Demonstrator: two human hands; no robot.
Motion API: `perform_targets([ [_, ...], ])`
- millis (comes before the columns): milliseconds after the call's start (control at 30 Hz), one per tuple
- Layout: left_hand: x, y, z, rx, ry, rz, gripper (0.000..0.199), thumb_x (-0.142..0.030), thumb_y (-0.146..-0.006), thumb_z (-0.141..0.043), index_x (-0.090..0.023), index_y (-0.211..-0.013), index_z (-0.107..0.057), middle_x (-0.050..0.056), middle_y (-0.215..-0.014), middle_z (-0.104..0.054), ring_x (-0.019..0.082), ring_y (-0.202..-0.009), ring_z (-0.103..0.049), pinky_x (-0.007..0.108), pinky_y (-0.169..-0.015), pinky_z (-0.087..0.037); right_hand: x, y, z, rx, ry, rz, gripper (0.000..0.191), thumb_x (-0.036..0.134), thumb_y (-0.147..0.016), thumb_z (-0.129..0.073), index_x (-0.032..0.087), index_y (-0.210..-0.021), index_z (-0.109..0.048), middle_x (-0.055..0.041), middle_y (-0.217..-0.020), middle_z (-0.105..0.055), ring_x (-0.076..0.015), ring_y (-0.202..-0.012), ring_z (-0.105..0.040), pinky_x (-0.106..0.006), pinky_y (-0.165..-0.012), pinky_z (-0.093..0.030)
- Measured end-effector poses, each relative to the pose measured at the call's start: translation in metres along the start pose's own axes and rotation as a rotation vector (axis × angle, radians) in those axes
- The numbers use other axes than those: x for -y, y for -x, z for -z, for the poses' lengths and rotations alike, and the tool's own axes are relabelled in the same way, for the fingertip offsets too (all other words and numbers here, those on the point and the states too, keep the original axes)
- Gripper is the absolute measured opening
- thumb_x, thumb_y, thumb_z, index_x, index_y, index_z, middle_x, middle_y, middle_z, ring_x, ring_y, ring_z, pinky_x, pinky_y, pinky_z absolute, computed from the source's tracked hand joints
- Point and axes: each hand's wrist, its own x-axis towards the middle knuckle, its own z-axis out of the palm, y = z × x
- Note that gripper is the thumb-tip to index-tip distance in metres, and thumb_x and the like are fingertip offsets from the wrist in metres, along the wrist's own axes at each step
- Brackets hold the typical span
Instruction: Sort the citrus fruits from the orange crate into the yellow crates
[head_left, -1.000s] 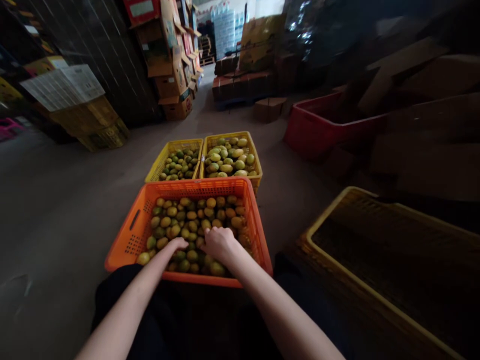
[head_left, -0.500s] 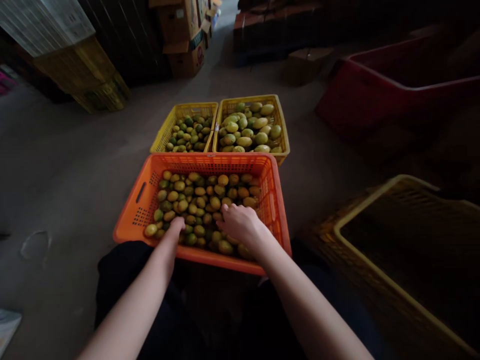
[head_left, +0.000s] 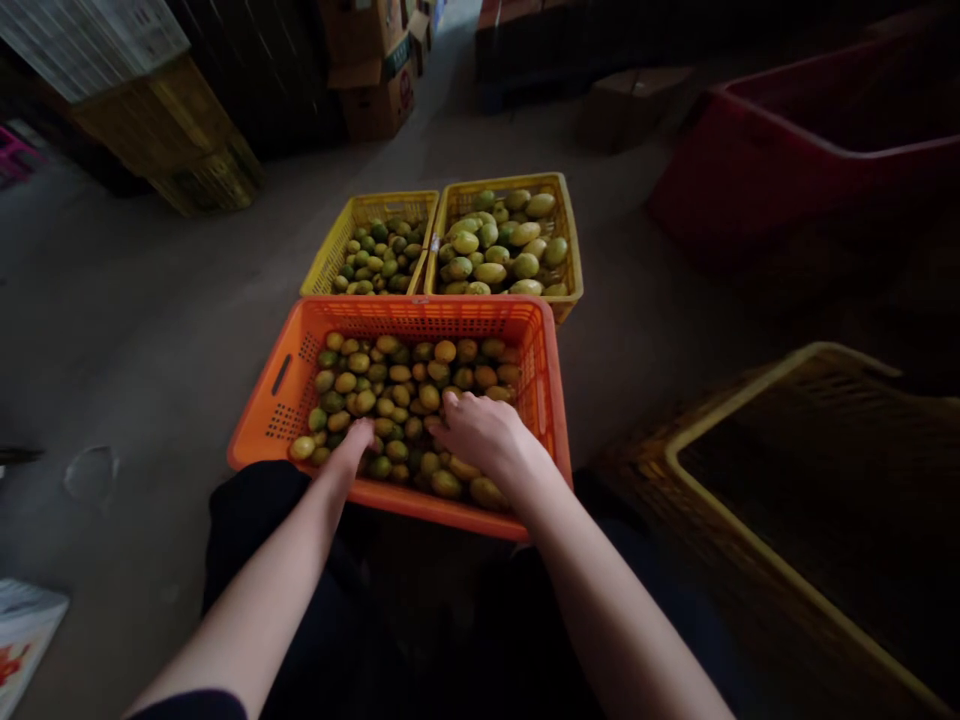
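An orange crate (head_left: 259, 420) sits in front of my knees with many oval yellow-green fruits (head_left: 400, 398) in it. My left hand (head_left: 361, 438) is down among the fruits at the front left of the crate; most of its fingers are hidden. Farther right, my right hand (head_left: 476, 428) rests palm-down over the fruits, with its fingers stretched leftward and apart. No fruit shows in its grip. Whether the left hand has hold of a fruit cannot be made out.
Behind the orange crate stand two yellow crates, a left one (head_left: 324, 255) with smaller fruits and a right one (head_left: 573, 245) with larger ones. A yellow crate (head_left: 739, 505) stands at the right, a red bin (head_left: 720, 170) beyond it. Cardboard boxes (head_left: 379, 105) and stacked crates (head_left: 172, 115) are farther back.
The view has shifted slightly, so the crates sit a little higher in the picture. Both hands stay among the fruits; the left has moved slightly right.
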Motion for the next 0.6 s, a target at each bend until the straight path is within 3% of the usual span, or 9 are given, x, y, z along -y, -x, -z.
perform_targets([
  [100,-0.032,-0.014,-0.013,-0.013,-0.251,-0.003,0.025,-0.031,-0.070,-0.069,-0.021,-0.056,-0.051,-0.003,-0.046,-0.042,0.017,-0.056,-0.056,0.021,-0.055,-0.043,-0.002,0.001,0.001,-0.014,0.022,-0.013,0.038,0.034,-0.087,-0.051,0.009,-0.115,-0.057,-0.0195,-0.107,-0.066,-0.0292,-0.101,-0.064,-0.037,-0.081,-0.049],
  [200,-0.074,-0.013,-0.023,0.014,-0.441,0.008,0.023,-0.024,-0.061,-0.075,-0.019,-0.051,-0.054,-0.003,-0.041,-0.041,0.017,-0.056,-0.054,0.022,-0.054,-0.041,0.001,0.002,-0.002,0.008,0.022,0.041,0.038,0.027,-0.083,-0.058,0.010,-0.117,-0.056,-0.0187,-0.110,-0.064,-0.0286,-0.102,-0.063,-0.036,-0.081,-0.049],
  [267,-0.102,0.001,-0.031,0.058,-0.529,0.013,0.017,-0.018,-0.058,-0.076,-0.016,-0.053,-0.059,-0.002,-0.042,-0.045,0.016,-0.056,-0.052,0.021,-0.054,-0.039,0.005,0.003,-0.004,-0.032,0.015,0.063,0.054,0.024,-0.078,-0.063,0.010,-0.128,-0.047,-0.0202,-0.119,-0.058,-0.0300,-0.106,-0.060,-0.037,-0.081,-0.049],
  [333,-0.125,0.025,-0.041,0.219,-0.609,-0.021,0.009,-0.014,-0.060,-0.074,-0.012,-0.062,-0.066,-0.001,-0.050,-0.055,0.015,-0.059,-0.055,0.020,-0.056,-0.039,0.009,0.004,-0.004,-0.114,0.005,0.051,0.079,0.024,-0.073,-0.069,0.011,-0.140,-0.030,-0.0236,-0.132,-0.046,-0.0332,-0.112,-0.055,-0.038,-0.081,-0.050],
  [367,-0.132,0.040,-0.045,0.326,-0.586,-0.049,0.007,-0.012,-0.063,-0.071,-0.011,-0.070,-0.068,0.001,-0.059,-0.061,0.016,-0.064,-0.058,0.021,-0.059,-0.040,0.010,0.005,-0.002,-0.162,-0.009,0.044,0.087,0.024,-0.071,-0.070,0.011,-0.143,-0.023,-0.0246,-0.136,-0.042,-0.0340,-0.114,-0.053,-0.038,-0.081,-0.050],
  [433,-0.140,0.068,-0.050,0.477,-0.369,-0.064,0.015,-0.009,-0.071,-0.065,-0.010,-0.085,-0.069,0.005,-0.075,-0.067,0.020,-0.075,-0.063,0.024,-0.066,-0.045,0.010,0.008,0.003,-0.259,-0.065,0.050,0.084,0.025,-0.074,-0.068,0.012,-0.142,-0.021,-0.0238,-0.133,-0.044,-0.0322,-0.110,-0.055,-0.036,-0.079,-0.049],
  [533,-0.139,0.089,-0.047,0.541,-0.018,0.032,0.019,-0.016,-0.082,-0.056,-0.011,-0.097,-0.068,0.010,-0.082,-0.067,0.026,-0.087,-0.065,0.035,-0.074,-0.049,0.005,0.011,0.012,-0.390,-0.168,0.052,0.054,0.034,-0.080,-0.060,0.015,-0.126,-0.040,-0.0155,-0.111,-0.059,-0.0272,-0.095,-0.062,-0.033,-0.074,-0.048],
  [600,-0.132,0.083,-0.042,0.515,0.002,0.072,0.023,-0.027,-0.085,-0.055,-0.011,-0.095,-0.068,0.013,-0.082,-0.068,0.026,-0.086,-0.065,0.037,-0.075,-0.050,0.001,0.012,0.016,-0.445,-0.184,0.006,0.044,0.040,-0.079,-0.059,0.018,-0.114,-0.047,-0.0121,-0.103,-0.062,-0.0268,-0.089,-0.063,-0.032,-0.071,-0.048],
])
